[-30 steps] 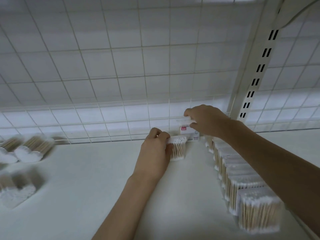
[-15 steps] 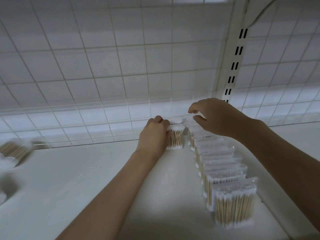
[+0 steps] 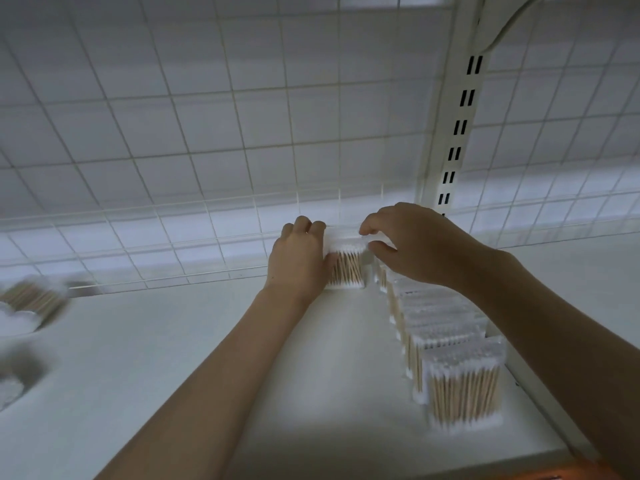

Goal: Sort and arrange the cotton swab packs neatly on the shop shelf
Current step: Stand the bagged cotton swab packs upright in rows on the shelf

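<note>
A clear pack of wooden cotton swabs (image 3: pixel 348 270) stands upright at the back of the white shelf (image 3: pixel 207 358), against the wire grid. My left hand (image 3: pixel 299 259) grips its left side, fingers curled over the top. My right hand (image 3: pixel 412 244) pinches the pack's top right corner between thumb and fingertips. To the right, a row of several upright swab packs (image 3: pixel 450 344) runs from the back to the shelf's front edge; my right forearm hides part of it.
Loose swab packs (image 3: pixel 29 303) lie blurred on the shelf at the far left. A wire grid back panel (image 3: pixel 207 168) and a slotted white upright (image 3: pixel 457 133) close off the rear. The shelf's front edge (image 3: pixel 450 465) runs along the bottom right.
My right hand left the back of the row and came left onto the single pack's top. My left hand kept hold of that pack, now standing upright by the grid.
</note>
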Demonstrator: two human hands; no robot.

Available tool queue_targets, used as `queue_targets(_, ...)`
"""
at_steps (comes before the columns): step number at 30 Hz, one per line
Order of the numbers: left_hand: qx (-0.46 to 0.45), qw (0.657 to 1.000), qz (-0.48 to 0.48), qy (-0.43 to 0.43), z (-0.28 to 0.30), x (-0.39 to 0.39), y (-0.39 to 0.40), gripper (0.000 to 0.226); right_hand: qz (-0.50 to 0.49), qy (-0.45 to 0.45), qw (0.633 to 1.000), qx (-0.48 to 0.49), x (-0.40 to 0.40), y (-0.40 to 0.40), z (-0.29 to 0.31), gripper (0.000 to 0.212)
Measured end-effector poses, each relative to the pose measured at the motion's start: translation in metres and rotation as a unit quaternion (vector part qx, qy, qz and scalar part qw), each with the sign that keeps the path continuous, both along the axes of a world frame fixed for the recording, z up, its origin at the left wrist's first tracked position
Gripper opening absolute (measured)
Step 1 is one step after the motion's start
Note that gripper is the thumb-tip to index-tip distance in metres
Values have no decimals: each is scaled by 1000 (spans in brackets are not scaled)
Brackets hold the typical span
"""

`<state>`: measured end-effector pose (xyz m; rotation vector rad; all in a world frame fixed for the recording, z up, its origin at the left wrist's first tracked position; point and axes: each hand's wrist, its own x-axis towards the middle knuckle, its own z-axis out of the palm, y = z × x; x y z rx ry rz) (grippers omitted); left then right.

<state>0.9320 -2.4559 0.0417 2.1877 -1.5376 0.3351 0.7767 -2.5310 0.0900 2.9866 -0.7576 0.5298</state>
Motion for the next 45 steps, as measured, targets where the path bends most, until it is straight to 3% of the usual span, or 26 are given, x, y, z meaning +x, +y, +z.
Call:
queue_targets(9, 10, 996, 86, -8, 12, 47, 111, 32, 19, -9, 1000, 11, 75, 68, -10, 30)
queue_targets(29, 26, 975, 219, 3, 16, 259, 441, 32, 150, -64, 983, 89, 329, 353, -34, 27)
queue_targets(36, -3, 962, 266, 52, 12, 294, 511, 28, 150, -101, 973, 140, 369, 408, -40, 25)
queue_targets(45, -21, 953, 292, 79, 7, 301, 535, 27, 192, -110, 961, 165, 375, 436, -60, 25)
